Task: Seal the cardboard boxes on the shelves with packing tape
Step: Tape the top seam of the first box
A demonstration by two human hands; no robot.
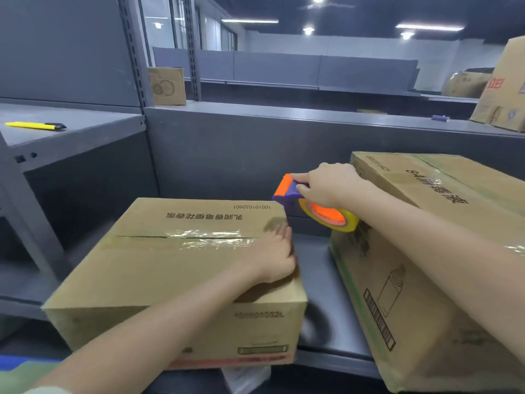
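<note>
Step in hand: we judge the top seam [184, 237] of the left box [170, 268] to be in its closing pass. Glossy tape already lies along the seam, and the strip's end needs cutting and pressing down.
Left box: it sits on the shelf [321, 280] with its flaps down, its near end overhanging the shelf's front edge.
Left hand [277, 253]: our grip here is wide, fingers straight and palm flat on the box top at its right edge, beside the tape's end.
Right hand [329, 184]: our grip is closed round the tape dispenser [321, 214], forefinger stretched along its top.
Tape dispenser: held in the air just past the left box's far right corner, between the two boxes. We cannot tell whether tape still joins it to the box.
Right box [426, 294]: it stands near, apart from the left box, with shiny tape showing on its top.
Next move: we expect to tear the strip at the blade, smooth its tail over the edge, then carry the dispenser to an unsealed box.
</note>
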